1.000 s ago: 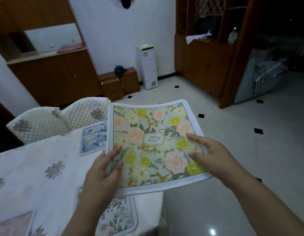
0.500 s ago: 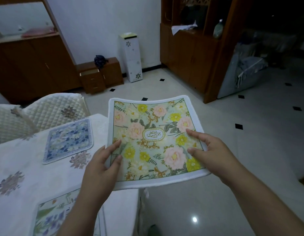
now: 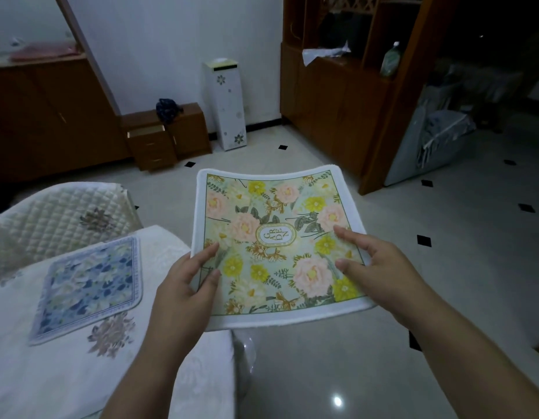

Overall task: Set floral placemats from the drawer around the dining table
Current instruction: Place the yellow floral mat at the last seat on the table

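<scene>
A green floral placemat (image 3: 274, 225) with pink and yellow flowers and a white border hangs in the air past the table's right corner, above the floor. My left hand (image 3: 186, 285) grips its lower left edge, thumb on top. My right hand (image 3: 374, 270) grips its lower right edge, fingers spread over the print. A blue floral placemat (image 3: 90, 285) lies flat on the dining table (image 3: 65, 376), which wears a white cloth with flower motifs.
A chair with a quilted cream cover (image 3: 59, 219) stands at the table's far side. A low wooden cabinet (image 3: 168, 137) with its top drawer open sits by the wall, beside a white floral box (image 3: 226, 107). Tall wooden cupboards (image 3: 337, 95) stand at the right, glossy tiled floor between.
The view has swung right along the table: the blue placemat and chair shifted left and nearer, and the near placemat left the view. Both hands keep the same hold on the green placemat.
</scene>
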Motion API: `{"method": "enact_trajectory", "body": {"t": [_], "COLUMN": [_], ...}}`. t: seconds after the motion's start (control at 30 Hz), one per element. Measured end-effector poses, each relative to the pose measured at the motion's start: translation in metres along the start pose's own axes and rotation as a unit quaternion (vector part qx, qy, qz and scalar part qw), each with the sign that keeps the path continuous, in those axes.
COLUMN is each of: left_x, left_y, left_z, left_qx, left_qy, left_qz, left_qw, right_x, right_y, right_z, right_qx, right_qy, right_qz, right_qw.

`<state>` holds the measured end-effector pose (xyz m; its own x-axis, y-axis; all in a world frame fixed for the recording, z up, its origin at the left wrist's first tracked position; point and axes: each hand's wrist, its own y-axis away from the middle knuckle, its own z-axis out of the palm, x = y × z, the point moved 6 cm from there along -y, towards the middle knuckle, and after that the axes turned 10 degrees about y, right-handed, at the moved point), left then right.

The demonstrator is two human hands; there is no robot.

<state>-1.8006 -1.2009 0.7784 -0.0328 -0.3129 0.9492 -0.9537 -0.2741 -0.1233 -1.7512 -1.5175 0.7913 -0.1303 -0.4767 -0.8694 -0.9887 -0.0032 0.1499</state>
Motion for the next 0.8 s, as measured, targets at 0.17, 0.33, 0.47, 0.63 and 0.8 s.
{"method": "enact_trajectory", "body": {"t": [0.17, 0.33, 0.47, 0.63, 0.8], "left_x": [-0.003, 0.002, 0.02, 0.031, 0.03], "left_y": [-0.031, -0.067, -0.092, -0.116, -0.141], "left_z": [0.026, 0.061, 0.089, 0.12, 0.133], "left_qx": [0.008, 0.035, 0.078, 0.131, 0.159], "left_qy": [-0.015, -0.06, -0.077, -0.079, -0.073], "left_qz": [-0.018, -0.03, -0.023, -0.032, -0.053], "left_qw": [1.0, 0.997, 0.994, 0.988, 0.983], "right_x": [0.013, 0.024, 0.02, 0.006, -0.003], "right_y": [-0.051, -0.119, -0.177, -0.24, -0.289], "right_z": [-0.009, -0.024, -0.044, -0.065, -0.066], "right_qx": [-0.016, -0.051, -0.084, -0.13, -0.166], "right_qy": [0.002, 0.013, 0.02, 0.019, 0.026], "right_qz": [-0.007, -0.032, -0.059, -0.096, -0.105], "right_qw": [1.0, 0.998, 0.994, 0.987, 0.98]}}
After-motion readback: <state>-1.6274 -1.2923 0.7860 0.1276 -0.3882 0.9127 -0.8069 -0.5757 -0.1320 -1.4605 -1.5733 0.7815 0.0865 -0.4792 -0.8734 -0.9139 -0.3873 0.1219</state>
